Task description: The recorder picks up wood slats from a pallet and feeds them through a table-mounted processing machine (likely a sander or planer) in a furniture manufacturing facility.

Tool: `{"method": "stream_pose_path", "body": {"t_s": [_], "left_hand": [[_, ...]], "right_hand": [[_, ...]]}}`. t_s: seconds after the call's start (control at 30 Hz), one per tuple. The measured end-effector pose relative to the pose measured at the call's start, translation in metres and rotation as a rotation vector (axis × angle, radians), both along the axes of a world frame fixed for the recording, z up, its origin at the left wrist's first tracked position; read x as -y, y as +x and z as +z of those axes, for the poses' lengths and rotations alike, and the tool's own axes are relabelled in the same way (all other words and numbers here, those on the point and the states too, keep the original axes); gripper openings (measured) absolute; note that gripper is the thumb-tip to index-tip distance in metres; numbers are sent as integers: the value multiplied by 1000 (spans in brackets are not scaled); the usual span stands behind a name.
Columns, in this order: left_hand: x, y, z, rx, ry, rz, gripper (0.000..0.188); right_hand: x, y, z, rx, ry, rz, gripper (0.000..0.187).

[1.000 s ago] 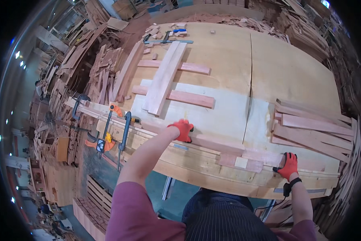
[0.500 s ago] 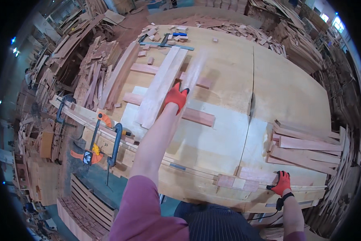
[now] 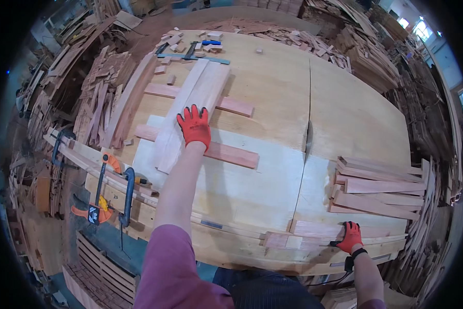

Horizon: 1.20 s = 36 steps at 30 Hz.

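My left hand (image 3: 194, 126), in a red glove with dark fingertips, lies open with spread fingers on a pale wide board (image 3: 205, 90). That board lies lengthwise against a similar pale board (image 3: 182, 110) on its left. Both rest across two reddish wooden strips, a far one (image 3: 235, 106) and a near one (image 3: 234, 154). My right hand (image 3: 351, 237), gloved alike, rests at the table's front edge beside a pinkish board (image 3: 316, 228). Its thumb stands apart from the bent fingers, and nothing shows gripped in it. A short wood block (image 3: 277, 240) lies to its left.
Blue clamp (image 3: 129, 195) and orange clamp (image 3: 100, 206) sit at the table's left front edge. Loose boards (image 3: 378, 188) are piled at the right. Wood offcuts (image 3: 175, 40) and a blue-handled tool (image 3: 211, 43) lie at the far left. Wood stacks surround the worktable (image 3: 272, 195).
The right-hand pale board, blurred and tilted in my left hand before, now lies flat against its neighbour. My left hand has opened out on top. My right hand stays at the front edge.
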<state>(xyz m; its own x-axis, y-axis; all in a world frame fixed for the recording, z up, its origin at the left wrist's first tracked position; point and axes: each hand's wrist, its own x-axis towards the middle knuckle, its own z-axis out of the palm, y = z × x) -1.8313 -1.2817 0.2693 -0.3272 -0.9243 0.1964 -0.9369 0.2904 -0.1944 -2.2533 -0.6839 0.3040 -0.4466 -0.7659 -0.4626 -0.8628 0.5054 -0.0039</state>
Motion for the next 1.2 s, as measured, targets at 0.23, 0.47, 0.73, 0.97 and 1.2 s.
{"method": "stream_pose_path", "body": {"t_s": [0.23, 0.47, 0.73, 0.97, 1.2], "left_hand": [[-78, 66, 24, -410, -371, 73, 80], [-149, 118, 17, -1235, 19, 608, 82], [-139, 96, -4, -1963, 205, 608, 86], [-121, 82, -11, -2086, 59, 676, 98], [-164, 139, 42, -2075, -50, 410, 49]], "right_hand": [[-15, -15, -17, -64, 112, 28, 120], [-8, -39, 29, 92, 13, 7, 71], [-33, -100, 8, 83, 115, -119, 56], [9, -43, 7, 157, -7, 17, 54], [118, 106, 11, 252, -54, 206, 47]]}}
